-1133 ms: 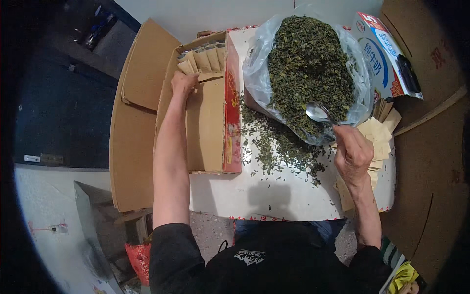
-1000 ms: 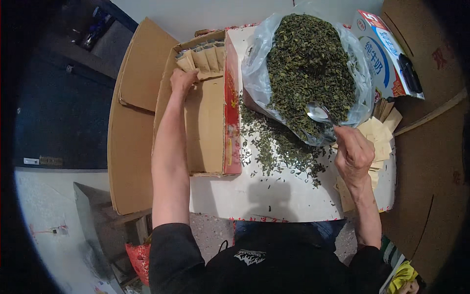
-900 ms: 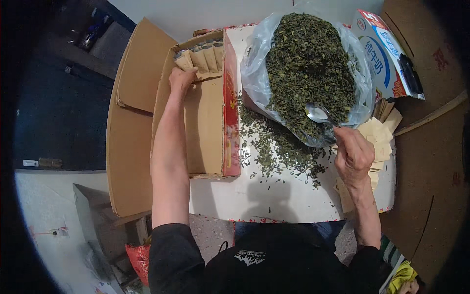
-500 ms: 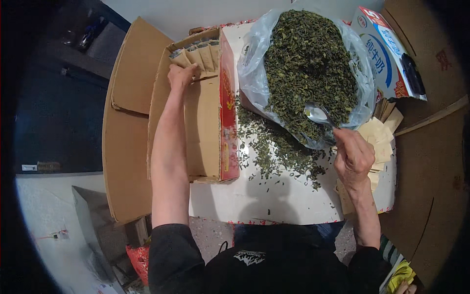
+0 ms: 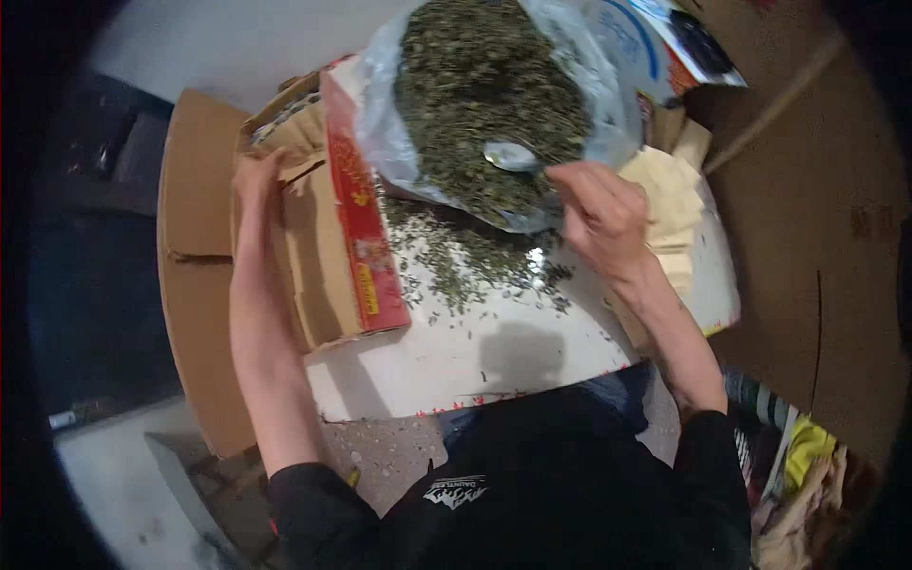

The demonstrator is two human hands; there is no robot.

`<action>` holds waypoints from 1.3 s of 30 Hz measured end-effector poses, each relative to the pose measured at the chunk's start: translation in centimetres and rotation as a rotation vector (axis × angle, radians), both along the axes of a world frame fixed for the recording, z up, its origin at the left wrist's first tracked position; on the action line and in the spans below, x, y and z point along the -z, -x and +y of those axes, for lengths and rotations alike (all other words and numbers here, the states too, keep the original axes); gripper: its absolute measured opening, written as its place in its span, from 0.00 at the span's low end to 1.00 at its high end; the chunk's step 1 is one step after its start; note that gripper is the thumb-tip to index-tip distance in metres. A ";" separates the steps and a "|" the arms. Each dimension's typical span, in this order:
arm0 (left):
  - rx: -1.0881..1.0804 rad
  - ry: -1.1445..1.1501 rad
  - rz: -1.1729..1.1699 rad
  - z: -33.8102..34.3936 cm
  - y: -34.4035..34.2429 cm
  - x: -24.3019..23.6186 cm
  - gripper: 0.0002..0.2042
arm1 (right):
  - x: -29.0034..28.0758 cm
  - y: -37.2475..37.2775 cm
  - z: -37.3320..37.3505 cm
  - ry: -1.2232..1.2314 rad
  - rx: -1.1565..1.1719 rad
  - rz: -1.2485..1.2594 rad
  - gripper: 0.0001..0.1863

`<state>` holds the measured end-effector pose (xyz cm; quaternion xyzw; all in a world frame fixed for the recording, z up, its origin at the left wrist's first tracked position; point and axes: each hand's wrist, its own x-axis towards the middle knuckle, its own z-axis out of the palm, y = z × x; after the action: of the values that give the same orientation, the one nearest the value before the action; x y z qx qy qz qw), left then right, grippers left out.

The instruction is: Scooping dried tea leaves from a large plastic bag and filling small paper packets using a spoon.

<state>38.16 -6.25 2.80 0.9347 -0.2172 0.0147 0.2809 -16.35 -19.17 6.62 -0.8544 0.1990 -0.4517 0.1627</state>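
Note:
My left hand (image 5: pixel 256 178) reaches into the far part of a long open cardboard box (image 5: pixel 368 252) with a red side. Its fingers are closed on a small tan paper packet (image 5: pixel 302 136) in the row at the far end; motion blur softens the fingertips. In my right hand (image 5: pixel 608 214) is a metal spoon (image 5: pixel 511 157), held by its handle. The spoon's bowl rests over the heap of dried green leaves (image 5: pixel 480 90), near the heap's near right side. A clear plastic bag (image 5: pixel 380 142) surrounds the heap.
Loose leaves (image 5: pixel 465 261) lie scattered on the white tabletop (image 5: pixel 446 366). Flat tan paper bags (image 5: pixel 665 195) are piled right of my right hand. A printed carton (image 5: pixel 627 38) with a black object (image 5: pixel 706 46) stands behind. Cardboard panels (image 5: pixel 195 228) flank the table.
The whole view has shifted, so the table sits further left and higher in the picture. My left hand stays at the packets, and the spoon remains over the leaves.

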 end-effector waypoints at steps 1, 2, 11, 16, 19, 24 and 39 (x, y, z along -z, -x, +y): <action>0.018 -0.091 -0.080 2.9 -2.8 -2.0 0.27 | -0.1 -0.9 0.5 -0.006 -0.015 -0.025 0.12; 0.047 -0.086 -0.067 1.7 -1.5 -1.8 0.27 | 0.2 -0.9 0.4 -0.030 -0.004 -0.040 0.11; 0.780 0.570 0.101 2.1 27.1 -12.8 0.10 | 0.5 2.4 -1.1 -0.081 0.111 -0.046 0.07; 1.249 0.228 0.216 3.7 41.7 -10.2 0.17 | -0.5 3.2 -2.6 -0.109 0.107 -0.020 0.08; 1.350 0.100 0.220 2.0 45.9 -2.9 0.22 | -1.1 3.9 -2.5 -0.151 0.112 -0.015 0.08; 1.487 -0.047 0.103 0.2 49.6 0.7 0.28 | -1.5 5.5 -2.6 -0.097 0.138 0.010 0.08; 1.611 0.085 -0.230 -2.5 51.8 4.1 0.19 | -0.2 5.5 -1.5 -0.211 0.148 0.020 0.08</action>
<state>-13.60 -8.73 -1.27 0.4729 -0.8495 -0.0878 0.2167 -21.88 -20.64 6.78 -0.8200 0.3095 -0.4305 0.2157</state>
